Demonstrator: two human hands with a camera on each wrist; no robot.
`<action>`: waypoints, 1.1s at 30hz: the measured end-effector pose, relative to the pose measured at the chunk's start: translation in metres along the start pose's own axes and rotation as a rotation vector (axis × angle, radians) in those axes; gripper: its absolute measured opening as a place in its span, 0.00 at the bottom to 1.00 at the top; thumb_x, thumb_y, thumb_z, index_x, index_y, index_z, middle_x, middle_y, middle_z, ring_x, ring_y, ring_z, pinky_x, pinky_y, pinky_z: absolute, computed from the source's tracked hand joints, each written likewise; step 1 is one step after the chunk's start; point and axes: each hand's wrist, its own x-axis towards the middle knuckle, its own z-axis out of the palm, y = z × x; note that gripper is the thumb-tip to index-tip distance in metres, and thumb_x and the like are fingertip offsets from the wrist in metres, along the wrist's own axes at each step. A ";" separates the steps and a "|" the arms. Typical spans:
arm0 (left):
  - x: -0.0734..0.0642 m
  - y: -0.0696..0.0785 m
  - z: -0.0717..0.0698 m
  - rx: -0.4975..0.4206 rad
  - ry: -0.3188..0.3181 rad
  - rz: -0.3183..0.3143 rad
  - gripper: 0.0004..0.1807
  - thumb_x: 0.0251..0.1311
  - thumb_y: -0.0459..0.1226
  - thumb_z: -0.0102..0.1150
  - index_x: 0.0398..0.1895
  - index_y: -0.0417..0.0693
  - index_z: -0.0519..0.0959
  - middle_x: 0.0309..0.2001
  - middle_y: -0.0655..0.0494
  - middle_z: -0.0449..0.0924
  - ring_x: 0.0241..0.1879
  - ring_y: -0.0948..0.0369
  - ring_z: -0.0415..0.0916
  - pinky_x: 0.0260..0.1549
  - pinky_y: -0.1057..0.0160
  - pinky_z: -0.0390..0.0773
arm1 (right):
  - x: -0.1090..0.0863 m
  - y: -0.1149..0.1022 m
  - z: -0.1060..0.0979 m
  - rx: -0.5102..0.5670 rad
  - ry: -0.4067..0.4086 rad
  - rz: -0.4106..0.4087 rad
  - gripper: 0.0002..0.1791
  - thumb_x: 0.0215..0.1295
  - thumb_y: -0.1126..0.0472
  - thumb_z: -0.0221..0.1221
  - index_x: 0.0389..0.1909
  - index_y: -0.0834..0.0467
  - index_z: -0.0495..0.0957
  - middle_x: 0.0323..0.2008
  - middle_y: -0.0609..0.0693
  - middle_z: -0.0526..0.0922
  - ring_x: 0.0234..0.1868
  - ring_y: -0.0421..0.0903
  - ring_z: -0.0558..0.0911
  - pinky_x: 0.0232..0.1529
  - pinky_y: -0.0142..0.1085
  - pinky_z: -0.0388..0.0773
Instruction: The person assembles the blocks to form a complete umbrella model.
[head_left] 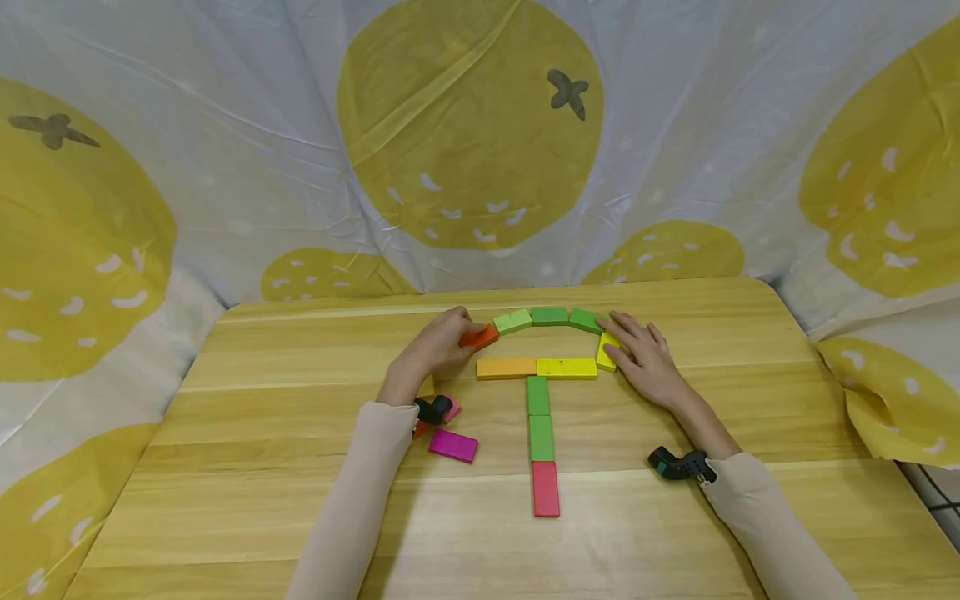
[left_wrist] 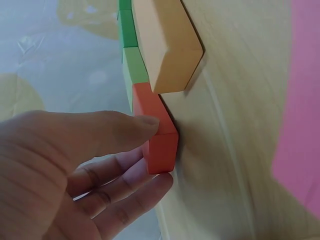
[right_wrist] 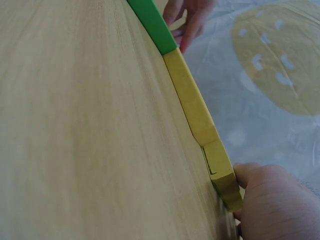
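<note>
In the head view, toy blocks form an arch above a straight bar and a stem. My left hand (head_left: 442,343) pinches the red-orange block (left_wrist: 167,150) at the arch's left end, thumb on its top and fingertips beside its outer end. It meets a light green block (head_left: 512,322). My right hand (head_left: 645,360) rests at the arch's right end with extended fingers. Its thumb touches the yellow end block (head_left: 606,353); its forefinger reaches the green block (head_left: 585,321). Between them and the light green one lies another green block (head_left: 550,317).
An orange block (head_left: 506,368) and a yellow block (head_left: 567,368) make the bar. Two green blocks, the upper green block (head_left: 537,396) included, and a red-pink block (head_left: 546,489) form the stem. A magenta block (head_left: 453,446) and several others lie by the left wrist.
</note>
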 end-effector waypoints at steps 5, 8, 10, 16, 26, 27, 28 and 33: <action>0.003 0.002 0.002 0.014 -0.008 -0.025 0.21 0.68 0.30 0.64 0.63 0.38 0.81 0.50 0.39 0.78 0.47 0.48 0.76 0.53 0.53 0.80 | 0.000 -0.001 0.000 0.001 -0.001 0.000 0.28 0.83 0.55 0.49 0.79 0.56 0.63 0.80 0.66 0.56 0.81 0.67 0.52 0.78 0.68 0.32; 0.004 0.002 0.002 0.004 -0.013 -0.050 0.22 0.68 0.30 0.63 0.65 0.38 0.80 0.51 0.39 0.78 0.47 0.49 0.75 0.53 0.53 0.80 | 0.000 -0.001 0.000 0.002 0.001 0.002 0.28 0.83 0.55 0.49 0.79 0.56 0.63 0.80 0.66 0.56 0.81 0.67 0.52 0.78 0.68 0.32; 0.004 0.003 0.002 0.004 -0.011 -0.057 0.22 0.68 0.30 0.63 0.65 0.38 0.80 0.51 0.39 0.78 0.47 0.49 0.75 0.53 0.53 0.79 | 0.000 -0.001 0.000 0.001 0.002 0.002 0.28 0.82 0.55 0.49 0.79 0.56 0.63 0.80 0.66 0.56 0.81 0.67 0.52 0.78 0.68 0.32; 0.006 0.002 0.003 0.017 0.005 -0.059 0.21 0.68 0.30 0.64 0.63 0.38 0.81 0.50 0.39 0.78 0.47 0.49 0.75 0.53 0.53 0.80 | 0.000 0.000 0.000 -0.002 0.001 0.002 0.28 0.82 0.55 0.49 0.79 0.56 0.63 0.80 0.66 0.56 0.81 0.67 0.52 0.78 0.68 0.32; 0.008 0.001 0.002 0.014 0.000 -0.088 0.24 0.67 0.30 0.64 0.66 0.39 0.79 0.52 0.39 0.77 0.48 0.49 0.74 0.53 0.54 0.80 | 0.000 0.000 0.000 0.001 0.007 -0.010 0.28 0.82 0.56 0.49 0.79 0.57 0.63 0.80 0.67 0.56 0.81 0.68 0.53 0.77 0.69 0.33; 0.008 0.001 0.002 0.013 -0.002 -0.092 0.24 0.68 0.30 0.64 0.67 0.40 0.78 0.53 0.39 0.77 0.48 0.49 0.74 0.53 0.54 0.80 | 0.000 0.000 0.000 0.002 0.007 -0.010 0.28 0.82 0.55 0.49 0.79 0.57 0.63 0.80 0.66 0.56 0.81 0.68 0.53 0.77 0.69 0.33; 0.008 0.001 0.002 0.008 -0.003 -0.098 0.24 0.68 0.30 0.64 0.67 0.40 0.78 0.53 0.39 0.77 0.48 0.49 0.74 0.53 0.54 0.79 | 0.000 0.001 0.000 0.003 0.007 -0.010 0.28 0.82 0.55 0.49 0.79 0.57 0.63 0.80 0.66 0.56 0.81 0.68 0.53 0.77 0.69 0.33; 0.008 0.001 0.003 0.003 -0.001 -0.114 0.25 0.68 0.30 0.63 0.68 0.40 0.77 0.54 0.39 0.77 0.49 0.49 0.74 0.53 0.54 0.79 | 0.001 0.001 0.000 0.004 0.006 -0.006 0.28 0.82 0.55 0.49 0.79 0.56 0.63 0.80 0.66 0.56 0.81 0.68 0.53 0.78 0.69 0.32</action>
